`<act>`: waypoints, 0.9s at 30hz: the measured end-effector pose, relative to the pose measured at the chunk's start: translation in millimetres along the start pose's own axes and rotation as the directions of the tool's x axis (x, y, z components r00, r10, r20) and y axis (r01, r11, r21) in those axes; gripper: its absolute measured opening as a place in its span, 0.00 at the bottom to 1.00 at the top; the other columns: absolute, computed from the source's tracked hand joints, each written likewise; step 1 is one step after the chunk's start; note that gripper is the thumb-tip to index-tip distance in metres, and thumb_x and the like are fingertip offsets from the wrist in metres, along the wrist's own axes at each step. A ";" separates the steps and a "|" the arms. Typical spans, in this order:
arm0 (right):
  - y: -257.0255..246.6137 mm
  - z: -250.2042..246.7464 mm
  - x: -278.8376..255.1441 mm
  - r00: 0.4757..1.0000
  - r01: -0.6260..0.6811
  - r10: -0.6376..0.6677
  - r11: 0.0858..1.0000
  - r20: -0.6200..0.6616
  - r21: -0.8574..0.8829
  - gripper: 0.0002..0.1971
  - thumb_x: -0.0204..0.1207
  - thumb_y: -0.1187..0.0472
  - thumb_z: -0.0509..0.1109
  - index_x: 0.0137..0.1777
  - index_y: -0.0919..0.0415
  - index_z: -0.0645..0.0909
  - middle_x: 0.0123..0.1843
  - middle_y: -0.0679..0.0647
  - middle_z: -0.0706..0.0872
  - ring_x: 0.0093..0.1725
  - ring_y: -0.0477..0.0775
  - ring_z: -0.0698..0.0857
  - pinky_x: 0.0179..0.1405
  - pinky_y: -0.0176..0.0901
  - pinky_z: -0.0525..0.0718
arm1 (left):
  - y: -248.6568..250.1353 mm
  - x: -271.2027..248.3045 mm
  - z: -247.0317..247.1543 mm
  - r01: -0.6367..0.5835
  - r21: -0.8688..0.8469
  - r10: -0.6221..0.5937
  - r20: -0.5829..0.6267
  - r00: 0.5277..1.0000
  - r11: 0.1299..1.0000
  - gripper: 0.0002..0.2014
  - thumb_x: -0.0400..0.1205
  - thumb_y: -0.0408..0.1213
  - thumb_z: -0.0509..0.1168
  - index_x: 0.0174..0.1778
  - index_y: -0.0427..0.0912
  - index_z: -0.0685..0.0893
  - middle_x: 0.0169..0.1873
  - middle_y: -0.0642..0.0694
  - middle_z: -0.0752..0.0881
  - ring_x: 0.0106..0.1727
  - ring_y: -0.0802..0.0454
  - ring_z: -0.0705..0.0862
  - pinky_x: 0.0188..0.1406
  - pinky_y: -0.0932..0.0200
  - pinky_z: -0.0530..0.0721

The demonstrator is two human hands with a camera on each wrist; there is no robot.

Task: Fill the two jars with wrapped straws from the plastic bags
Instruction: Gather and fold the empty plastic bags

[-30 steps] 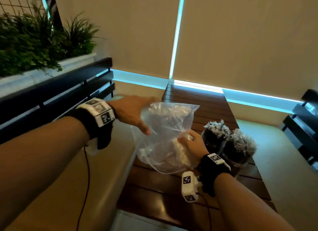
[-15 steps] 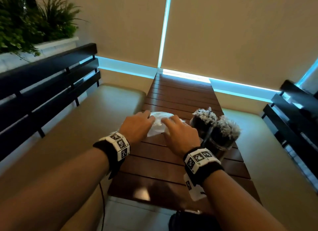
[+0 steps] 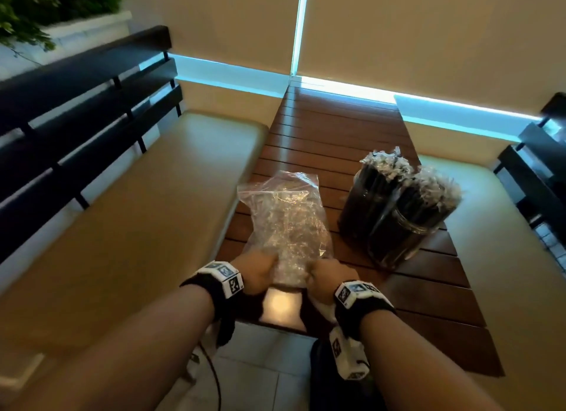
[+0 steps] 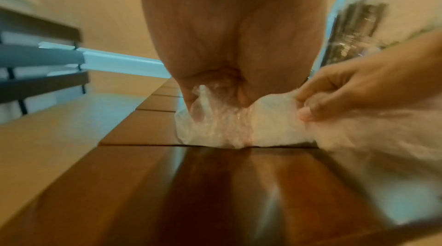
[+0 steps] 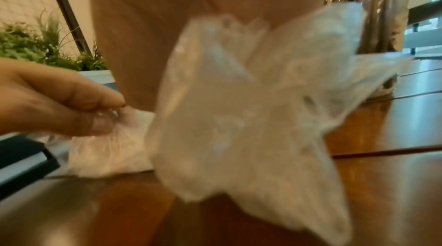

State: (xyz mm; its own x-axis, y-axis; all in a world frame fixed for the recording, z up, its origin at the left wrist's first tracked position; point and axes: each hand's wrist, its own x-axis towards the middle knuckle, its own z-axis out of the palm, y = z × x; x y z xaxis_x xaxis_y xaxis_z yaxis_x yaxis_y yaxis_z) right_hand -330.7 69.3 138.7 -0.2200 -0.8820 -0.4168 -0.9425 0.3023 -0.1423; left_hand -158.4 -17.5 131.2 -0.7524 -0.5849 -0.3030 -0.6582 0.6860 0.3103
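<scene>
Left fingers and thumb pinch the near left corner of the clear bag; the left hand is curled over that corner at the table's near edge. Right fingers and thumb pinch the near right corner in the same way, with the right hand just beside the left and the bag's near end bunched between them. Past the hands, the bag lies crumpled and mostly flat on the wooden table, its far end pointing away toward the window. It looks empty, though the creased plastic makes that hard to confirm.

To the right of the bag, a little farther off, two jars stand touching each other, both packed with upright dark straws whose wrapper ends fan out above the rims.

A cushioned bench runs along the table's left side, and plants sit far left.
</scene>
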 end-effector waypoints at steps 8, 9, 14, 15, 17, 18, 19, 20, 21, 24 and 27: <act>-7.2 0.8 24.8 0.990 -0.137 0.136 0.990 0.044 0.019 0.19 0.76 0.50 0.64 0.65 0.54 0.81 0.66 0.58 0.84 0.62 0.63 0.85 0.52 0.49 0.80 | 3.0 16.6 18.0 0.127 0.108 -0.107 -0.172 0.979 0.986 0.14 0.81 0.35 0.64 0.62 0.43 0.75 0.63 0.41 0.79 0.57 0.38 0.84 0.49 0.49 0.80; -8.4 1.0 26.0 0.988 -0.151 0.150 0.988 0.044 0.025 0.19 0.76 0.50 0.67 0.64 0.56 0.81 0.65 0.58 0.84 0.61 0.63 0.85 0.48 0.47 0.79 | 6.4 13.0 21.1 0.102 0.161 -0.065 -0.222 0.973 0.982 0.13 0.81 0.34 0.64 0.62 0.43 0.75 0.62 0.41 0.76 0.56 0.38 0.83 0.45 0.49 0.78; -15.4 0.8 27.9 0.991 -0.130 0.130 0.991 -0.007 0.014 0.11 0.73 0.51 0.70 0.51 0.56 0.82 0.56 0.57 0.87 0.52 0.61 0.87 0.41 0.44 0.79 | 1.0 0.1 32.1 -0.163 0.524 0.274 -0.140 0.952 0.836 0.11 0.73 0.44 0.69 0.49 0.46 0.83 0.47 0.45 0.83 0.45 0.44 0.83 0.47 0.46 0.81; -15.6 0.9 26.1 0.992 -0.122 0.122 0.992 -0.031 0.009 0.10 0.73 0.52 0.70 0.49 0.56 0.81 0.56 0.58 0.87 0.51 0.62 0.87 0.41 0.44 0.79 | -4.0 -1.6 32.8 -0.174 0.496 0.271 -0.131 0.954 0.851 0.12 0.75 0.48 0.65 0.50 0.47 0.83 0.48 0.46 0.83 0.47 0.45 0.83 0.55 0.44 0.80; -15.3 1.6 21.7 0.989 -0.128 0.127 0.992 -0.075 -0.003 0.11 0.74 0.52 0.70 0.53 0.57 0.79 0.60 0.60 0.85 0.53 0.63 0.87 0.43 0.46 0.79 | -11.7 -5.5 34.6 -0.180 0.464 0.276 -0.148 0.950 0.867 0.17 0.79 0.57 0.60 0.51 0.49 0.85 0.49 0.48 0.85 0.51 0.47 0.84 0.68 0.39 0.76; -14.9 2.8 20.0 0.987 -0.136 0.135 0.991 -0.090 -0.006 0.15 0.75 0.53 0.69 0.60 0.58 0.77 0.64 0.61 0.81 0.56 0.64 0.86 0.45 0.49 0.78 | -13.5 -7.0 35.5 -0.174 0.488 0.285 -0.165 0.944 0.856 0.16 0.79 0.57 0.61 0.50 0.50 0.86 0.48 0.49 0.86 0.52 0.48 0.85 0.71 0.37 0.74; -14.9 3.7 18.2 0.986 -0.130 0.128 0.991 -0.106 -0.012 0.19 0.77 0.53 0.68 0.65 0.58 0.73 0.67 0.63 0.77 0.57 0.65 0.85 0.46 0.51 0.78 | -13.1 -8.2 36.3 -0.155 0.517 0.288 -0.186 0.940 0.842 0.13 0.77 0.53 0.65 0.49 0.50 0.86 0.46 0.50 0.86 0.52 0.48 0.85 0.71 0.37 0.73; -15.2 3.8 16.3 0.986 -0.101 0.096 0.995 -0.137 -0.026 0.21 0.77 0.54 0.67 0.67 0.57 0.70 0.68 0.63 0.74 0.56 0.66 0.86 0.45 0.52 0.78 | -12.8 -8.1 38.1 -0.129 0.539 0.284 -0.214 0.935 0.832 0.10 0.73 0.48 0.69 0.47 0.49 0.87 0.43 0.50 0.87 0.51 0.47 0.86 0.71 0.39 0.74; -15.3 3.7 13.7 0.984 -0.047 0.037 0.998 -0.176 -0.050 0.21 0.77 0.54 0.68 0.67 0.56 0.68 0.68 0.63 0.72 0.53 0.67 0.86 0.43 0.53 0.78 | -12.3 -6.9 40.9 -0.107 0.539 0.274 -0.240 0.931 0.836 0.10 0.69 0.44 0.71 0.44 0.49 0.87 0.40 0.49 0.87 0.48 0.46 0.86 0.69 0.41 0.73; -15.1 0.1 3.4 0.945 0.181 -0.221 0.967 -0.241 -0.180 0.26 0.76 0.50 0.72 0.69 0.53 0.65 0.68 0.58 0.72 0.47 0.65 0.88 0.38 0.52 0.80 | -5.7 -3.0 34.2 -0.030 0.445 0.185 -0.311 0.932 0.895 0.09 0.69 0.41 0.71 0.44 0.47 0.87 0.40 0.49 0.88 0.47 0.46 0.88 0.68 0.45 0.74; -11.4 -9.5 -3.7 0.924 0.252 -0.316 0.927 -0.215 -0.277 0.31 0.75 0.43 0.72 0.73 0.50 0.65 0.67 0.55 0.74 0.49 0.64 0.88 0.37 0.51 0.78 | -12.2 7.3 23.7 0.062 0.166 -0.015 -0.276 0.961 0.984 0.13 0.78 0.41 0.55 0.53 0.43 0.81 0.49 0.44 0.86 0.54 0.41 0.83 0.64 0.47 0.75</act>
State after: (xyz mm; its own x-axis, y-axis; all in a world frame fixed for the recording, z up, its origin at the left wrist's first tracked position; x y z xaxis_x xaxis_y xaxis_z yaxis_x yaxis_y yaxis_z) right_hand -321.6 65.7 150.3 0.0403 -0.9883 -0.1470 -0.9990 -0.0424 0.0111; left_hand -155.3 -19.9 103.8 -0.7209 -0.6914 -0.0474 -0.6903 0.7104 0.1372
